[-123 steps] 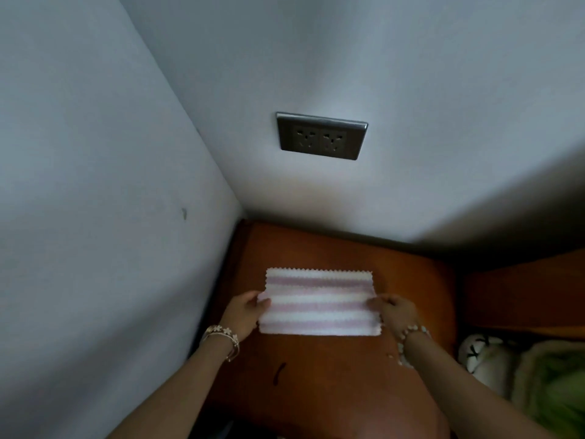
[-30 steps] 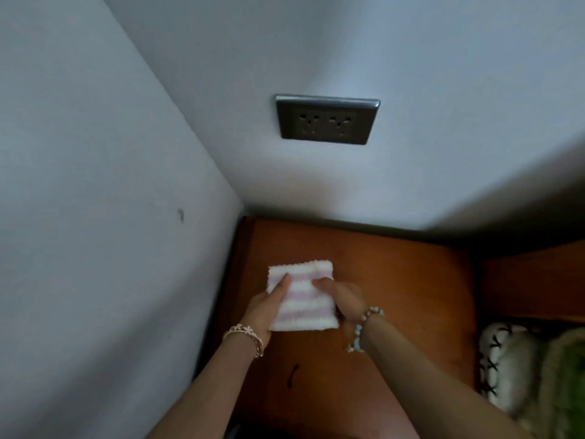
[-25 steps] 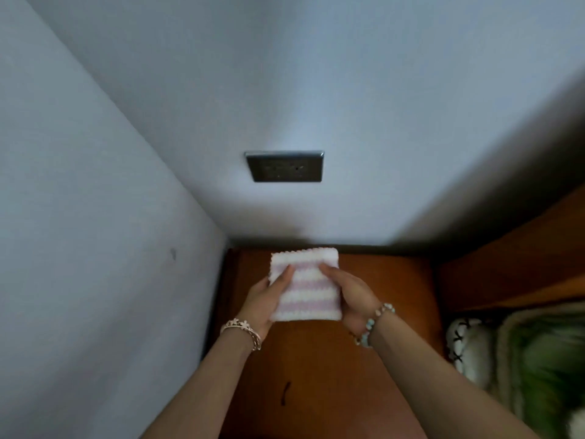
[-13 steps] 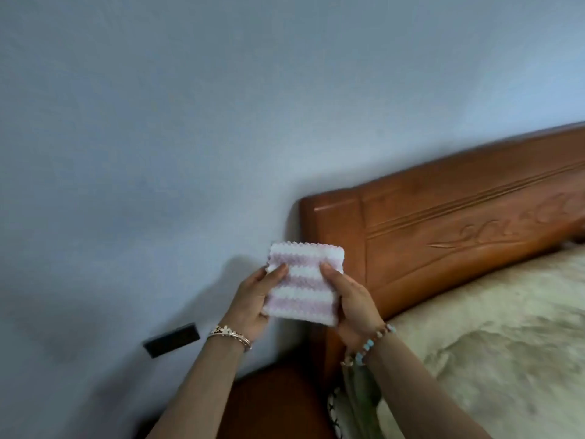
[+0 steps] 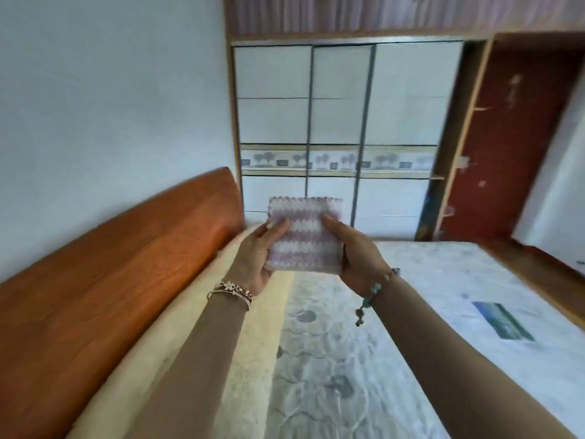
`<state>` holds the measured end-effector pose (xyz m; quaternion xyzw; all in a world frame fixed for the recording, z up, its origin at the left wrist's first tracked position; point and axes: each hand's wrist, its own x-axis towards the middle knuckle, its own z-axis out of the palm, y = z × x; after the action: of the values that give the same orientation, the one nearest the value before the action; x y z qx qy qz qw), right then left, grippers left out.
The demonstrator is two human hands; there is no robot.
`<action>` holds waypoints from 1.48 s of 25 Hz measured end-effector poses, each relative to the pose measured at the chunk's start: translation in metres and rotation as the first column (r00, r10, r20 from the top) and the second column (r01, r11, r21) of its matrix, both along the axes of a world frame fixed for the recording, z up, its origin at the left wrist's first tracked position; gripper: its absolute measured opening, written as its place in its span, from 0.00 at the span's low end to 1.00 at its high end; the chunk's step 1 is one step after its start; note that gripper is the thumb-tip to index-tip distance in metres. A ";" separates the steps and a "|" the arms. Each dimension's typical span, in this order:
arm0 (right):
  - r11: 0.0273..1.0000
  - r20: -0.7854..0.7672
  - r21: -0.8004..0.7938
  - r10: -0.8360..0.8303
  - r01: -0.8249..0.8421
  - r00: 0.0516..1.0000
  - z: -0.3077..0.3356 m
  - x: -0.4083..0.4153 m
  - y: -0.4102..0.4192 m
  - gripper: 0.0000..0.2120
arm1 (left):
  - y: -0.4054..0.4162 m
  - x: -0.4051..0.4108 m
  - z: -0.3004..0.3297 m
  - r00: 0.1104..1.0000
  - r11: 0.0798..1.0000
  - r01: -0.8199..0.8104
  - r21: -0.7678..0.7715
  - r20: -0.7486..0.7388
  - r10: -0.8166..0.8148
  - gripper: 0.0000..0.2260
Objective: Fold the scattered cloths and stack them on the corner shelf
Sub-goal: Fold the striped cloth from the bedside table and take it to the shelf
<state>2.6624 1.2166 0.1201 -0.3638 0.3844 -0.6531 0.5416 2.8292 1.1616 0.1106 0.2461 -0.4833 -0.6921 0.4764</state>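
Note:
A folded pink-and-white striped cloth (image 5: 305,236) is held up in the air over the bed, in front of me. My left hand (image 5: 258,258) grips its left edge, thumb on top. My right hand (image 5: 356,255) grips its right edge the same way. A narrow open corner shelf unit (image 5: 449,172) with small items on it stands far off, right of the wardrobe.
A bed (image 5: 364,343) with a patterned mattress stretches ahead below my arms. Its orange wooden headboard (image 5: 110,274) runs along the left wall. A white sliding-door wardrobe (image 5: 335,128) fills the far wall, with a dark red door (image 5: 512,137) beside it.
The cloth was folded smaller on the wooden nightstand, then lifted off it by both hands. My view has swung right from the wall corner across the bed toward the wardrobe.

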 end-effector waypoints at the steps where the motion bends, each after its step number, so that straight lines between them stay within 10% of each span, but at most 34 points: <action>1: 0.993 -0.008 -0.006 -0.121 0.121 0.993 0.008 -0.052 0.031 0.23 | 0.016 -0.060 0.009 0.990 0.990 0.141 -0.018 0.004 -0.141 0.14; 9: 0.707 0.047 -0.018 -0.705 0.707 0.707 0.036 -0.270 0.252 0.31 | 0.158 -0.346 0.047 0.659 0.659 0.750 -0.046 -0.032 -0.752 0.16; 20: 0.262 -0.014 0.000 -0.965 0.965 0.262 0.007 -0.360 0.453 0.09 | 0.324 -0.535 0.008 0.218 0.218 0.976 0.021 -0.030 -0.975 0.24; 25: 0.224 -0.010 0.071 -0.974 0.972 0.225 -0.026 -0.443 0.541 0.11 | 0.410 -0.624 -0.025 0.089 0.088 0.992 0.096 -0.004 -0.996 0.18; 37: 0.311 0.036 0.232 -0.950 0.922 0.311 -0.085 -0.679 0.694 0.21 | 0.550 -0.857 -0.066 0.070 0.095 0.980 0.173 0.146 -0.987 0.02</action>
<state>1.9835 1.9109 0.0347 0.0301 0.5307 -0.8386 0.1191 1.9721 1.7113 0.0450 -0.0601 -0.5629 -0.8056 -0.1750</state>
